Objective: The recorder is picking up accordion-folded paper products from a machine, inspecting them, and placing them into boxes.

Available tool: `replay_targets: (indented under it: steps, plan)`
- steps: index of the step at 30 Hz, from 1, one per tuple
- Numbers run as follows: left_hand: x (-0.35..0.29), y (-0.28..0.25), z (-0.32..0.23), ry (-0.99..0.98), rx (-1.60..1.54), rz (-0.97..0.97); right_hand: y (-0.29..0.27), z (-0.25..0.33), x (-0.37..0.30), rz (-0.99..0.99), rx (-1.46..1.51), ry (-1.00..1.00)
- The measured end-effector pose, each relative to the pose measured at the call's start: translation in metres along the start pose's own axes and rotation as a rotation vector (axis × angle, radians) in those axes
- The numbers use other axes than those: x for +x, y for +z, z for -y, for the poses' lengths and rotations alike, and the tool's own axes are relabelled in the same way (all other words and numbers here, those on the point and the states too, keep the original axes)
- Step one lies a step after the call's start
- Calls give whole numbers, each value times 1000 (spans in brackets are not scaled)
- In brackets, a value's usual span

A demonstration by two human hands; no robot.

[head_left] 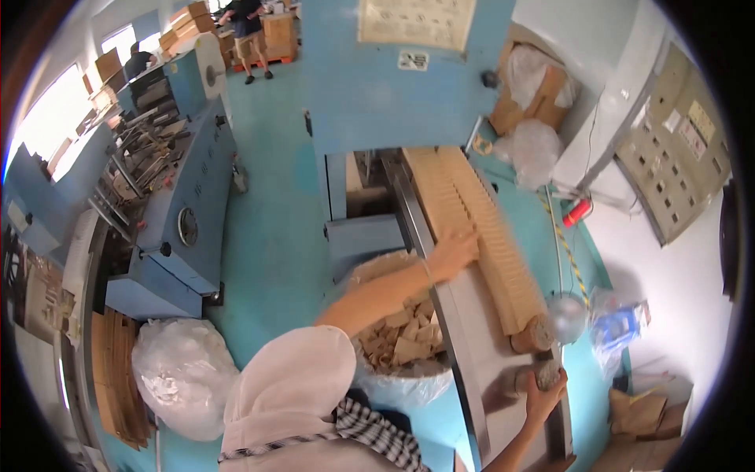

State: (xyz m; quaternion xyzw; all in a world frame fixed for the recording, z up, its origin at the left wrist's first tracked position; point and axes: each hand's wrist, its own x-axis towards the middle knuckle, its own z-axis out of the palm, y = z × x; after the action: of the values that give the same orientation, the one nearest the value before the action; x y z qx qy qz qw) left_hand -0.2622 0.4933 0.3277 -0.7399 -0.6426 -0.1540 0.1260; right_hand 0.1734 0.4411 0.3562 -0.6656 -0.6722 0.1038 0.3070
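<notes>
Two long side-by-side rows of thin tan pieces (491,252), packed face to face, lie along a metal conveyor bed (476,330). My left hand (456,253) is over the left edge of the rows, fingers toward the pieces. Blur hides how its fingers are set and whether they hold any. A brown cylindrical block (536,334) lies against the near end of the rows. Closer to me, my right hand (544,397) is wrapped around a short cylinder (548,374) with a grey, speckled end, resting on or just above the metal bed.
A blue machine (401,94) stands over the far end of the bed. Left of the bed is a plastic-lined bin (409,330) of tan scraps. A pale cap (291,377) covers the lower middle. Another blue machine (197,197) and a plastic bag (185,377) are at left; people stand far back.
</notes>
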Motion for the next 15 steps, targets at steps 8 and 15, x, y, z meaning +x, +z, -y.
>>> replay_targets:
  steps: [8, 15]
  plan:
    - [-10, -18, 75, -160, -389, -27, 40, 150, -26, 273, 133, -181]
    - [-8, -20, 52, -383, -527, -344, 97, 186, 11, 401, 613, -428]
